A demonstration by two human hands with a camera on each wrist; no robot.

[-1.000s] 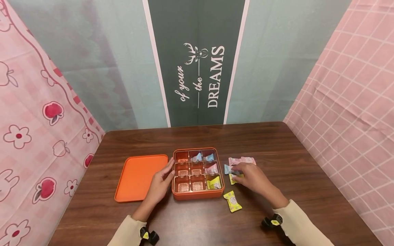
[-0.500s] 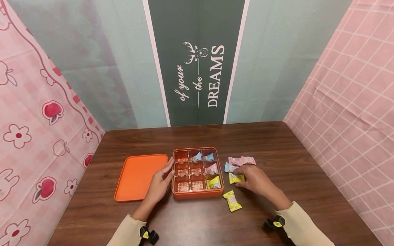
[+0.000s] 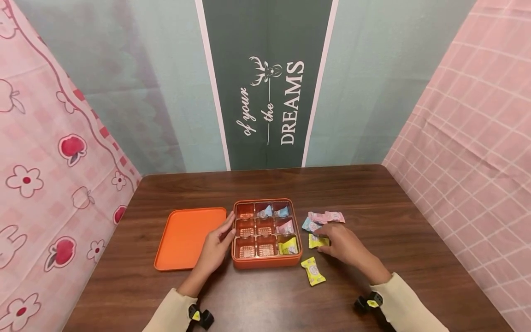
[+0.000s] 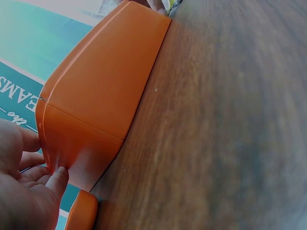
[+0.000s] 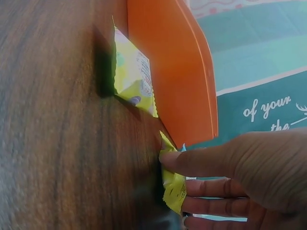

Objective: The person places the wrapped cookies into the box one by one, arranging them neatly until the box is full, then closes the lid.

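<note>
An orange box (image 3: 265, 263) with a clear divided insert stands mid-table. My left hand (image 3: 217, 244) rests against its left side, fingers extended along the wall. In the left wrist view the thumb (image 4: 58, 179) touches near the box's corner. My right hand (image 3: 342, 242) is low over the wrapped candies right of the box. Its thumb (image 5: 175, 160) lies against a yellow candy (image 5: 172, 184), with the fingers stretched out on the candy's far side. Their tips overlap a blue candy (image 3: 310, 224) in the head view. Another yellow candy (image 3: 313, 272) lies nearer the front.
Pink candies (image 3: 325, 217) lie behind the right hand. Inside the box are blue candies (image 3: 265, 211) at the back, a pink candy (image 3: 285, 228) and a yellow candy (image 3: 288, 246) in the right column. The orange lid (image 3: 188, 240) lies flat on the left.
The right hand has drawn back slightly and its thumb has spread from the fingers, showing more of the yellow candy. The blue candy has turned a little. The left hand has stayed put.
</note>
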